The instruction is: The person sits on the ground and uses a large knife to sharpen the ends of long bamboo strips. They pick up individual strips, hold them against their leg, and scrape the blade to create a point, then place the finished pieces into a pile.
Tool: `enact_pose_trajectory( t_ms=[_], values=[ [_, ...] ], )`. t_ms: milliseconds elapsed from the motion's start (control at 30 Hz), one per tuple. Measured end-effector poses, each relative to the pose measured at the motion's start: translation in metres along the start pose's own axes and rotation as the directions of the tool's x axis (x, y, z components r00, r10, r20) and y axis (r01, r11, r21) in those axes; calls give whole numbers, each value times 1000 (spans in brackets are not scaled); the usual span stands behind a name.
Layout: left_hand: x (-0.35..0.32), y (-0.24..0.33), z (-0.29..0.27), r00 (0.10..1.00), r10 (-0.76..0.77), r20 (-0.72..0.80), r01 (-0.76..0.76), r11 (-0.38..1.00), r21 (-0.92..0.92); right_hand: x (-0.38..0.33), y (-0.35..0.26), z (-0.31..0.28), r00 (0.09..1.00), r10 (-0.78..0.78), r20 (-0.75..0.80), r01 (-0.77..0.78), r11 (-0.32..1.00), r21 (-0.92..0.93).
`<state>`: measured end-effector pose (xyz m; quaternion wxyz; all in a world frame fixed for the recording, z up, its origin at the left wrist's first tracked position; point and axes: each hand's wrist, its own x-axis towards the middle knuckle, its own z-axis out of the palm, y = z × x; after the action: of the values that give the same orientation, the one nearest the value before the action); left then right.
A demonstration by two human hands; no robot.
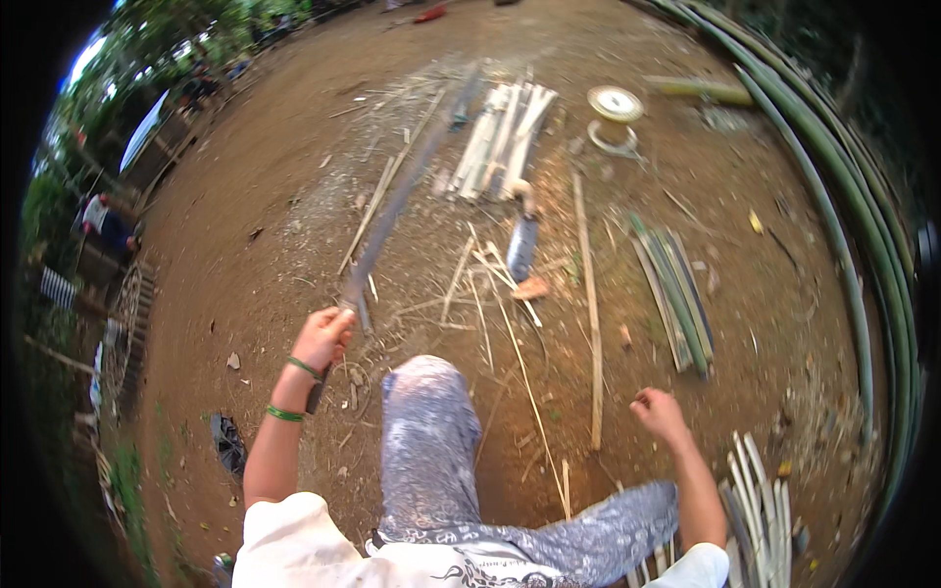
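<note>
The left hand [323,338], left of centre in the frame, is closed tight around the lower part of a long bamboo strip [397,201]; the strip runs from the fist up and to the right, blurred along its length, its far end near the top centre; a short dark stub of it shows below the fist beside the two green bangles [294,390] on the wrist. The right hand [659,412], lower right of centre, is curled into a loose fist with nothing visible in it; whether it pinches something thin I cannot tell; it sits well apart from the strip, just right of a pale bamboo slat [588,304] that lies almost upright in the frame on the dirt.

Between the two hands a knee in grey patterned cloth [426,431] rises from the bottom edge; above it, at frame centre, a knife [522,240] with a pale handle lies on the ground among thin splinters; a bundle of pale split bamboo [500,137] lies in the upper centre; a small stack of green strips [676,289] lies right of centre; long green bamboo poles [863,245] curve along the right rim.
</note>
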<state>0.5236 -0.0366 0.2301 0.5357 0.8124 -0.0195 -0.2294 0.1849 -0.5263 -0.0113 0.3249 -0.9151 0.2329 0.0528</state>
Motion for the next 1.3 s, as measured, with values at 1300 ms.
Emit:
enact_pose_trajectory(
  t_ms=[1300],
  values=[
    [230,-36,-73,981,-138,-134,188,542,819,604,-181,13,901,-334,276,433,666,-607]
  ],
)
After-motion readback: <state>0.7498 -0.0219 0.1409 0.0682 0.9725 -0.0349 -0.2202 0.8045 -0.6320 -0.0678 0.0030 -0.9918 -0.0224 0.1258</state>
